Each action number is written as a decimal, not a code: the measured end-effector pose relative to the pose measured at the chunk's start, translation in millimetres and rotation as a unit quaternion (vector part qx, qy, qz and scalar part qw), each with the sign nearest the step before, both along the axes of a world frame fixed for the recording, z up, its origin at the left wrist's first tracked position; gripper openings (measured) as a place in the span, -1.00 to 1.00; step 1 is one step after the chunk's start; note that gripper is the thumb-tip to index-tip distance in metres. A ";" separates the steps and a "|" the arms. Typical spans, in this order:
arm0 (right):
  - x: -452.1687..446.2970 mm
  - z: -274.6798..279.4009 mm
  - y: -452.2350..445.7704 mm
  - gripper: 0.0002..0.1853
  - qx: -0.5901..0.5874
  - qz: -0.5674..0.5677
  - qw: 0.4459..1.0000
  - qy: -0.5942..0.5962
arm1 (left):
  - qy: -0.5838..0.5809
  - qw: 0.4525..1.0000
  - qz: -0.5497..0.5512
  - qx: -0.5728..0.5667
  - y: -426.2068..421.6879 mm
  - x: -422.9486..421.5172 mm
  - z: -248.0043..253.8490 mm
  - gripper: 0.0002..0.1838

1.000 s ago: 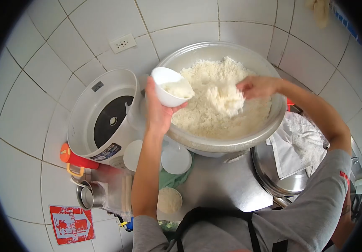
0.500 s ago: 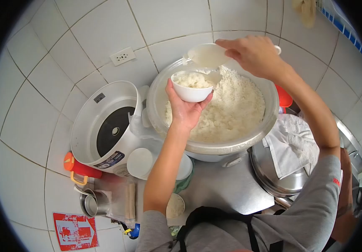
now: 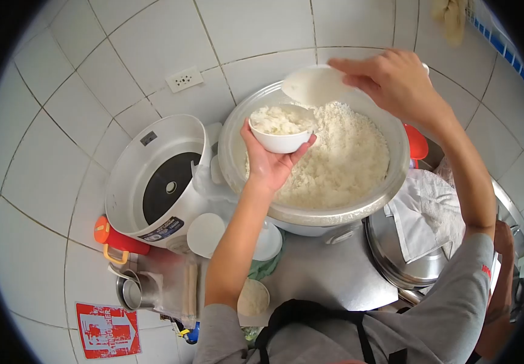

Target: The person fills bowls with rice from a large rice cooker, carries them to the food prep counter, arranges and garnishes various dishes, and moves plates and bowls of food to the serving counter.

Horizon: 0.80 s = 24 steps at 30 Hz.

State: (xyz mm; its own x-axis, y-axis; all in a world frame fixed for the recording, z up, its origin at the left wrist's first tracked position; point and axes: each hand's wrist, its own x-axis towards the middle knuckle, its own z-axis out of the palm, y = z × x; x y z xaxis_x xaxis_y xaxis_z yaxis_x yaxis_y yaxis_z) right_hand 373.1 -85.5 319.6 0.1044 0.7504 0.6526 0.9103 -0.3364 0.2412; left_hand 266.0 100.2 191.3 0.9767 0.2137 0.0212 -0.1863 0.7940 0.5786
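Cooked-looking rice is apparently being portioned out of a big pot (image 3: 319, 213) into a white bowl (image 3: 281, 144), and the step in hand looks like filling or topping that bowl. The left hand (image 3: 271, 171) holds it from below, its grip cupped around the base with fingers and thumb at the sides. The right hand (image 3: 392, 85) is raised above the pot's far right side, its grip closed on a white scoop (image 3: 314, 85); its exact finger placement is blurred. The scoop is above and just behind the bowl; whether they touch cannot be told.

The move from here seems to call for keeping the bowl level and the scoop clear of its rim, so that the heap does not spill.

The bowl is over the near left part of the pot, roughly upright. The rice in it (image 3: 279, 120) is white, clumpy and mounded. The pot, toward the back edge of the tabletop (image 3: 335, 267), has a wide metal rim and holds much loose rice (image 3: 344, 164), piled higher at the back. A smaller bowl (image 3: 253, 298), also with white contents, sits at the tabletop's front edge.
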 end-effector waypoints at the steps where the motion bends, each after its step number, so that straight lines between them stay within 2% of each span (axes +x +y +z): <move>1: 5.6 -11.7 0.8 -0.76 -0.020 0.004 1.000 -0.013 | -0.006 1.000 -0.007 -0.009 3.3 -0.4 1.1 -0.17; 5: 9.8 -31.2 24.9 -0.71 -0.136 -0.028 0.988 -0.074 | 0.016 0.997 0.006 0.075 -7.9 0.8 4.2 -0.17; 8: 36.5 -12.2 16.3 -0.71 -0.054 -0.002 0.976 0.213 | 0.007 0.990 0.048 0.129 4.4 -5.7 -3.6 -0.16; 9: 58.0 -18.5 18.8 -0.74 -0.080 -0.030 0.970 0.226 | 0.010 0.988 0.070 0.136 9.8 -9.9 -4.7 -0.17; 11: 100.0 -68.5 33.0 -0.75 -0.191 -0.125 0.973 0.024 | 0.015 0.981 0.117 0.154 17.1 -16.7 -6.7 -0.17; 13: 133.4 -125.5 57.6 -0.70 -0.249 -0.219 0.940 -0.086 | 0.015 0.978 0.154 0.143 16.7 -19.2 -12.5 -0.18; 15: 176.8 -170.1 68.3 -0.73 -0.220 -0.233 0.942 -0.103 | 0.007 0.975 0.183 0.128 14.3 -18.9 -17.3 -0.19; 16: 182.6 -174.9 71.5 -0.74 -0.203 -0.237 0.943 -0.111 | 0.000 0.973 0.195 0.122 12.8 -18.9 -16.1 -0.20; 19: 175.4 -178.4 67.0 -0.74 -0.199 -0.171 0.964 0.041 | -0.014 0.968 0.216 0.124 20.8 -17.4 -14.1 -0.21; 22: 134.6 -194.6 59.9 -0.72 -0.289 -0.157 0.940 0.095 | -0.020 0.971 0.207 0.120 19.9 -16.5 -15.1 -0.21; 23: 142.1 -204.9 50.1 -0.71 -0.234 -0.116 0.957 0.123 | -0.021 0.971 0.205 0.119 19.8 -19.2 -14.8 -0.21; 24: 136.2 -201.4 52.8 -0.71 -0.257 -0.104 0.951 0.135 | -0.025 0.969 0.214 0.121 21.7 -18.7 -11.3 -0.20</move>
